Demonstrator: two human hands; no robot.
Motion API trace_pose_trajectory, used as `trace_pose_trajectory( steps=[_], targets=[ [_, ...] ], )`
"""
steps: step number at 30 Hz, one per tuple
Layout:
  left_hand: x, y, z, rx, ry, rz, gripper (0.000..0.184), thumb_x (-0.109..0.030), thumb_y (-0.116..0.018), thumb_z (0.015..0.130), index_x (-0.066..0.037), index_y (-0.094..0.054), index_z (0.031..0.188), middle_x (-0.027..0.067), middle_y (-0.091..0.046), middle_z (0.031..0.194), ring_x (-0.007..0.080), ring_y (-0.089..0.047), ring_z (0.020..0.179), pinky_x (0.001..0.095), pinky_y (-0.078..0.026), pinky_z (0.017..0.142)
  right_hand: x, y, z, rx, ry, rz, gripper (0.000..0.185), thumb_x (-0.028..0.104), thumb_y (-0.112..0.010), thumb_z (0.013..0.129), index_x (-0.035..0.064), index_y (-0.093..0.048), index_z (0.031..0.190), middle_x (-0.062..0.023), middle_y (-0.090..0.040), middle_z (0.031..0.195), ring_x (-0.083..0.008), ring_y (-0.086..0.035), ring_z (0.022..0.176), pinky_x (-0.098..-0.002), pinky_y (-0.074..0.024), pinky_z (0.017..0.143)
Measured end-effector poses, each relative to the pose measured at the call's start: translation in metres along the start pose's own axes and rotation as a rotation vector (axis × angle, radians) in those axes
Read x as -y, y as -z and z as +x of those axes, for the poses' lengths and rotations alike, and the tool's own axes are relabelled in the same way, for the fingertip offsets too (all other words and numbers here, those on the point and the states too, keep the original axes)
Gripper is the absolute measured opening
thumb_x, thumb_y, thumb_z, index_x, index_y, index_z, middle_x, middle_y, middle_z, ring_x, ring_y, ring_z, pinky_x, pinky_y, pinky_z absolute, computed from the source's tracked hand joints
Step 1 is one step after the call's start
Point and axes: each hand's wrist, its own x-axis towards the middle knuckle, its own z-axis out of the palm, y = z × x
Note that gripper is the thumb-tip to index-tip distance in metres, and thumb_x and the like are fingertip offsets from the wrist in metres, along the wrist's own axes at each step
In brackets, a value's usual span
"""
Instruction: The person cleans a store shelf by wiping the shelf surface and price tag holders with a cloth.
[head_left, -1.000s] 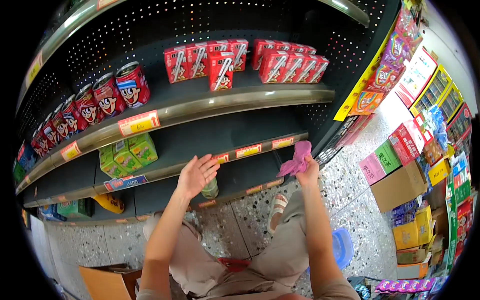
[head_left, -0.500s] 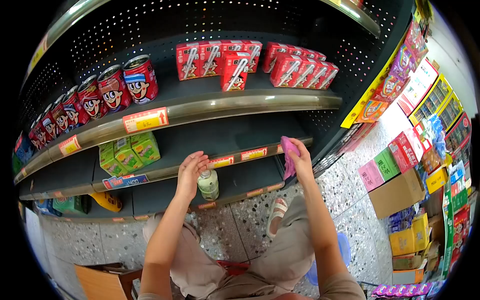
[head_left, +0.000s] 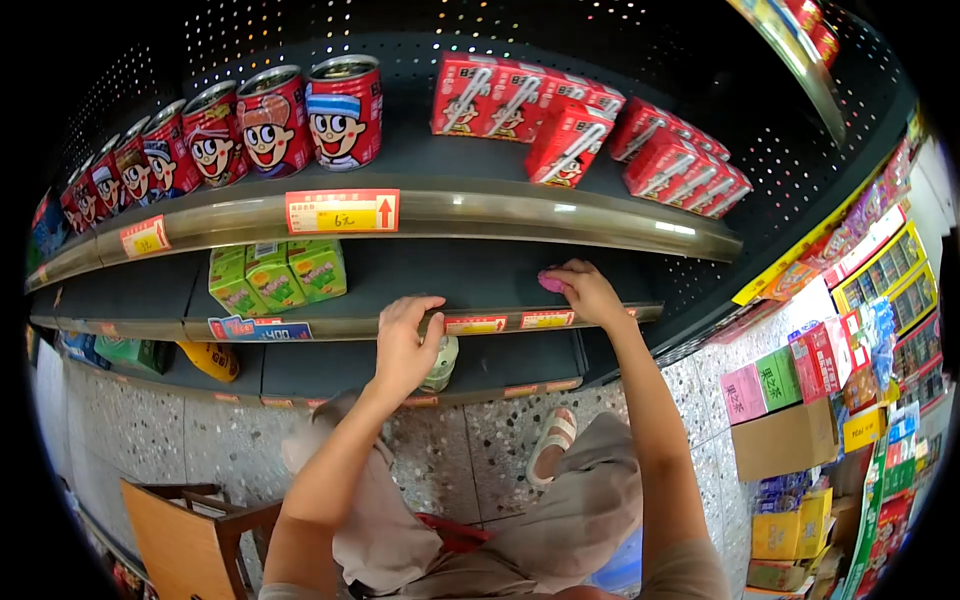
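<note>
My right hand [head_left: 588, 290] presses a bunched pink cloth [head_left: 551, 282] onto the dark middle shelf [head_left: 420, 272], toward its right end. At the front edge of that shelf is my left hand [head_left: 408, 340], fingers apart and bent over the edge, holding nothing. Just behind and below it, a pale green bottle [head_left: 441, 366] stands on the bottom shelf, partly hidden by the hand. Green drink boxes [head_left: 277, 275] sit farther left on the middle shelf.
Above, red cans [head_left: 344, 112] and red drink cartons [head_left: 570, 143] line the upper shelf [head_left: 480, 212]. A brown wooden stool [head_left: 180, 540] is at lower left. Cardboard boxes [head_left: 785, 442] stand at right. A blue basin [head_left: 620, 565] is partly hidden by my leg.
My right hand has moved with the pink cloth from before the shelf edge onto the middle shelf. My left hand has come to the shelf edge. The view has shifted and tilted.
</note>
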Motion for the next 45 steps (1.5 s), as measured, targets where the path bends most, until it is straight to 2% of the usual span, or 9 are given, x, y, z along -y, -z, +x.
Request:
trace_pose_trajectory(
  steps=[3,11,14,17,20,32,35,38,45],
  targets=[
    [0.000,0.006,0.000,0.021,-0.065,0.032,0.018,-0.008,-0.061,0.085,-0.003,-0.065,0.102,0.0155,-0.065,0.104,0.0350,-0.058,0.106,0.0437,-0.041,0.094,-0.001,0.005,-0.001,0.053,0.015,0.051,0.033,0.011,-0.063,0.084,0.0141,-0.067,0.117,-0.0144,-0.063,0.105,-0.0343,-0.058,0.102,-0.0406,-0.0488,0.088],
    [0.012,0.011,0.000,0.086,-0.082,0.094,0.022,-0.007,-0.063,0.082,-0.001,-0.065,0.104,0.0169,-0.065,0.106,0.0341,-0.057,0.111,0.0449,-0.040,0.098,-0.008,0.001,0.010,0.164,-0.157,0.091,0.035,0.009,-0.065,0.083,0.0146,-0.067,0.117,-0.0166,-0.063,0.112,-0.0367,-0.059,0.102,-0.0411,-0.0477,0.091],
    [0.012,0.008,0.000,0.102,-0.078,0.095,0.023,-0.007,-0.063,0.082,0.000,-0.065,0.104,0.0170,-0.065,0.105,0.0342,-0.057,0.111,0.0458,-0.039,0.100,-0.019,-0.008,0.012,0.033,-0.025,-0.022,0.033,0.006,-0.062,0.083,0.0101,-0.067,0.116,-0.0178,-0.064,0.102,-0.0340,-0.062,0.088,-0.0389,-0.0506,0.077],
    [0.014,0.006,0.000,0.125,-0.084,0.110,0.023,-0.008,-0.063,0.082,0.000,-0.065,0.104,0.0168,-0.065,0.105,0.0340,-0.057,0.110,0.0468,-0.039,0.100,-0.033,-0.021,0.019,0.074,-0.196,0.101,0.031,0.008,-0.062,0.085,0.0115,-0.068,0.115,-0.0192,-0.064,0.103,-0.0370,-0.061,0.090,-0.0410,-0.0494,0.080],
    [0.014,0.003,0.000,0.147,-0.095,0.124,0.023,-0.008,-0.063,0.082,0.000,-0.065,0.104,0.0164,-0.065,0.104,0.0334,-0.058,0.109,0.0472,-0.038,0.100,-0.046,-0.031,0.023,-0.091,-0.044,-0.075,0.031,0.010,-0.062,0.085,0.0117,-0.067,0.116,-0.0197,-0.064,0.104,-0.0385,-0.060,0.091,-0.0429,-0.0482,0.082],
    [0.007,-0.002,0.000,0.134,-0.153,0.167,0.025,-0.007,-0.065,0.078,0.001,-0.066,0.102,0.0146,-0.065,0.098,0.0317,-0.059,0.095,0.0435,-0.041,0.093,-0.064,-0.050,0.035,-0.218,-0.038,-0.192,0.028,0.016,-0.063,0.084,0.0107,-0.067,0.112,-0.0222,-0.065,0.100,-0.0409,-0.061,0.093,-0.0460,-0.0478,0.085],
    [0.007,-0.003,-0.001,0.135,-0.152,0.159,0.024,-0.007,-0.065,0.079,0.000,-0.066,0.102,0.0149,-0.065,0.098,0.0326,-0.059,0.094,0.0437,-0.041,0.092,-0.052,-0.041,0.033,-0.115,-0.132,-0.161,0.030,0.016,-0.062,0.083,0.0130,-0.067,0.113,-0.0214,-0.066,0.098,-0.0411,-0.060,0.095,-0.0469,-0.0480,0.085],
    [0.009,-0.004,-0.003,0.134,-0.136,0.151,0.024,-0.007,-0.065,0.079,0.000,-0.066,0.103,0.0151,-0.065,0.098,0.0330,-0.059,0.093,0.0441,-0.041,0.091,-0.045,-0.033,0.037,0.022,-0.218,-0.085,0.033,0.010,-0.061,0.083,0.0185,-0.068,0.114,-0.0178,-0.064,0.110,-0.0400,-0.058,0.102,-0.0478,-0.0466,0.091],
    [0.007,-0.001,-0.004,0.128,-0.146,0.152,0.027,-0.006,-0.064,0.079,0.000,-0.065,0.105,0.0149,-0.064,0.096,0.0336,-0.058,0.093,0.0441,-0.041,0.092,-0.032,-0.019,0.026,0.050,-0.154,0.105,0.032,0.006,-0.063,0.081,0.0160,-0.070,0.110,-0.0168,-0.064,0.104,-0.0376,-0.062,0.091,-0.0434,-0.0503,0.084]
  ],
)
